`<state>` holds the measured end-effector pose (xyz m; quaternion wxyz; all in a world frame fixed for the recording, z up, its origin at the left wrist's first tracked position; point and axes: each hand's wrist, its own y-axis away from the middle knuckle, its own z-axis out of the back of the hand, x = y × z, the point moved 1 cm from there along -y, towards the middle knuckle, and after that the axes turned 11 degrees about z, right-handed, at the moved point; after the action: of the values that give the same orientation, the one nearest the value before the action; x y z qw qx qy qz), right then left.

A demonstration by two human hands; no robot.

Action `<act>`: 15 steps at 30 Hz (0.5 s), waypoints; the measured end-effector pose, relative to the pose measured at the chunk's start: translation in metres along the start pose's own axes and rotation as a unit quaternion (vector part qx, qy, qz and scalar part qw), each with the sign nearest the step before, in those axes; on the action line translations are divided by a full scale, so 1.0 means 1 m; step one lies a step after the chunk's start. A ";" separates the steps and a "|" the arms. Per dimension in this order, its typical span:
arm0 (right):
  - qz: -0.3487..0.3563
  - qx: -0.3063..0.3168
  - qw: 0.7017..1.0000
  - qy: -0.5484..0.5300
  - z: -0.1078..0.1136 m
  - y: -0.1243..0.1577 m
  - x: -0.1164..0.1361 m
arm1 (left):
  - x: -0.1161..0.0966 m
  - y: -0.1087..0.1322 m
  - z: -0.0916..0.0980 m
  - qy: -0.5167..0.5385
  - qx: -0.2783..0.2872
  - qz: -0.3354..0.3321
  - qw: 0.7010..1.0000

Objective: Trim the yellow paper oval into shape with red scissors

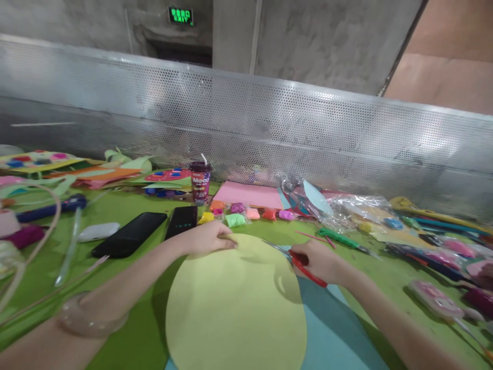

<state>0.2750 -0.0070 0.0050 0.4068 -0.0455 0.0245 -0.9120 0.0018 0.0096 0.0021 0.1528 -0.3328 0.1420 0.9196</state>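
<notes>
A large rounded sheet of pale yellow paper (234, 308) lies in front of me, partly over a blue sheet (331, 318). My left hand (210, 237) pinches its upper edge between thumb and fingers. At the upper right edge, my right hand (316, 259) is closed around the red handles of a pair of scissors (308, 272). Their metal blades point left and reach the paper's top edge; whether they are parted is unclear. A black phone (181, 221) showing a clock lies just behind my left wrist.
Small packets of coloured clay (234, 220), a purple drink cup (201, 182) with a straw and pink paper (250, 195) stand behind. A black power bank (131, 234) is at left. A green-handled craft knife (344, 240) and clear plastic bags (346, 210) lie right, before a perforated metal panel (246, 118).
</notes>
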 end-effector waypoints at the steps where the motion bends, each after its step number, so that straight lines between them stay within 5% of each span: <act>1: 0.001 0.000 1.000 0.004 -0.001 0.000 0.000 | 0.000 0.000 0.000 -0.002 0.001 0.001 1.000; 15: 0.002 0.008 0.999 0.032 -0.002 -0.001 -0.001 | 0.001 0.000 0.000 -0.011 0.007 -0.011 1.000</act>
<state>0.2742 -0.0056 0.0036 0.4076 -0.0127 0.0303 -0.9126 0.0016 0.0098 0.0014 0.1667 -0.3225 0.1435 0.9206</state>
